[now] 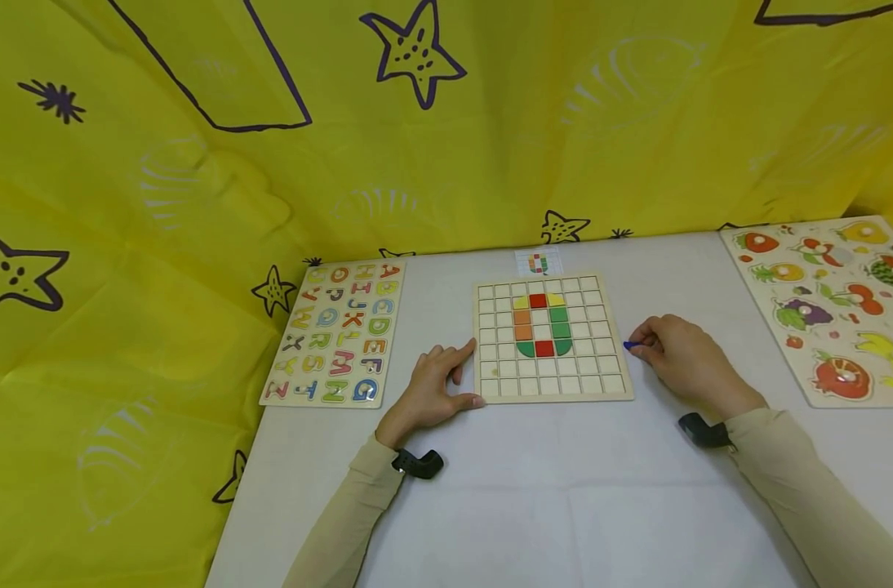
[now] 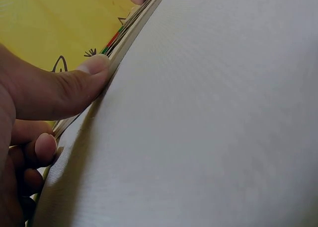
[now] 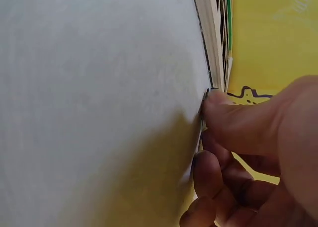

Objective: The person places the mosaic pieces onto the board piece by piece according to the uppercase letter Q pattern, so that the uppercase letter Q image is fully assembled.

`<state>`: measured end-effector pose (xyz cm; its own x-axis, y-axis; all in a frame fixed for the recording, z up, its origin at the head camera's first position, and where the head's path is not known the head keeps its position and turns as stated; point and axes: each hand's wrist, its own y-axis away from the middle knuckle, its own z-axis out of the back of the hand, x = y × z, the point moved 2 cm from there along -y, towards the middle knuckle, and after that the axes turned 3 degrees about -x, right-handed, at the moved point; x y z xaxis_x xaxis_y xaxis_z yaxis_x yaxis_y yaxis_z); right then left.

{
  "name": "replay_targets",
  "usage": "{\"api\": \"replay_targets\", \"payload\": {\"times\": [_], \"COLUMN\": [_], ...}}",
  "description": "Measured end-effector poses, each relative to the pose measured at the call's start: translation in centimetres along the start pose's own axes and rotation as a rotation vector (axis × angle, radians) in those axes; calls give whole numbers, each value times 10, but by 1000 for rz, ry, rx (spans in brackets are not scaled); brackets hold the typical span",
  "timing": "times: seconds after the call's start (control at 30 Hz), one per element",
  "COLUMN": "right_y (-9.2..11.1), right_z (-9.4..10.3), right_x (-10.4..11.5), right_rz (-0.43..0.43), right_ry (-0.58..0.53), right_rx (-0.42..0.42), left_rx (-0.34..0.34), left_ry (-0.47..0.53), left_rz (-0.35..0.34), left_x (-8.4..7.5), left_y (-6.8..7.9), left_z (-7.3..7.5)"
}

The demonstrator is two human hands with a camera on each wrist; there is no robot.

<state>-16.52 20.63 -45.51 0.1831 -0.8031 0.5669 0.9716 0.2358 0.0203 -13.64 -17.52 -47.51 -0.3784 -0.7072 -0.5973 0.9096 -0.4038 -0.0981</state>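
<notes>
A square wooden grid board [image 1: 601, 385] lies on the white table, with red, yellow, orange and green tiles [image 1: 561, 328] set in a ring at its middle. My left hand [image 1: 433, 388] is at the board's left side, its index finger touching the left edge and the thumb [image 2: 92, 68] against the near-left corner. Just off the board's right edge, my right hand [image 1: 685, 359] pinches a small blue piece [image 1: 628, 345] between thumb and fingers. Most of that piece is hidden by the fingertips, so its shape cannot be told.
Behind the board lies a small white card [image 1: 523, 264] printed with a similar coloured ring. An alphabet puzzle board [image 1: 270, 402] is on the left, a fruit puzzle board [image 1: 799, 364] on the right. Yellow patterned cloth [image 1: 490, 163] hangs behind the table [image 1: 535, 506].
</notes>
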Motion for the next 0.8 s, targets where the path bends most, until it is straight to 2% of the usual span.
{"api": "replay_targets", "payload": {"times": [0.13,0.23,0.43,0.63,0.8], "right_y": [1,3,5,2,3], "right_z": [0,0,-10,-22,-32], "right_x": [6,17,45,63,66], "right_rz": [27,50,85,158,146], "right_ry": [-17,-71,-149,-127,-102], "right_rx": [-26,-42,20,42,49], "left_rx": [4,5,-1,-8,-3], "left_ry": [0,-4,-6,0,-7], "left_rz": [1,3,-1,-8,-11], "left_x": [0,0,1,2,2], "left_y": [0,0,0,0,0], "left_z": [0,0,0,0,0]}}
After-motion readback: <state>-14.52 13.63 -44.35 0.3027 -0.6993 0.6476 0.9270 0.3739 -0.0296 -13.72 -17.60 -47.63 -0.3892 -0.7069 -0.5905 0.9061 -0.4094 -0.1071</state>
